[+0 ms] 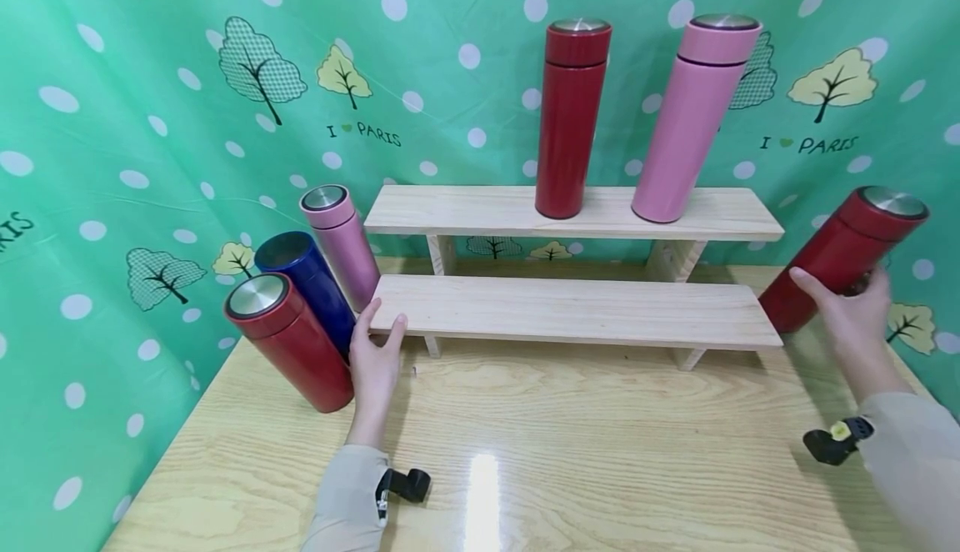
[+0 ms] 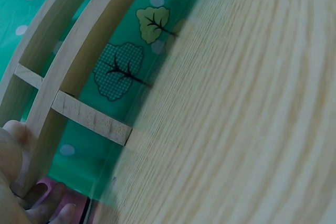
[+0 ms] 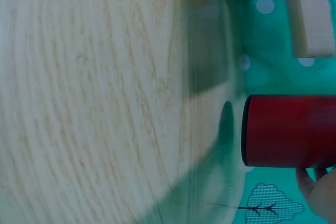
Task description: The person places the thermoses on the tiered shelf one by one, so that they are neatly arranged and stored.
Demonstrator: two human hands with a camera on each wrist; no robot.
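My right hand grips a red thermos with a silver lid, beside the right end of a two-tier wooden shelf. In the right wrist view the thermos has its dark-rimmed base off the tabletop, with a shadow near it. My left hand holds the left end of the lower board, thumb on one face and fingers round the end, as the left wrist view also shows. Close to those fingers stands a pink thermos. On the upper board stand another red thermos and a taller-looking pink thermos.
Left of my left hand, a dark blue thermos and a red thermos stand close together with the pink one. A green printed cloth hangs behind and at the sides. The pale wooden table extends in front of the shelf.
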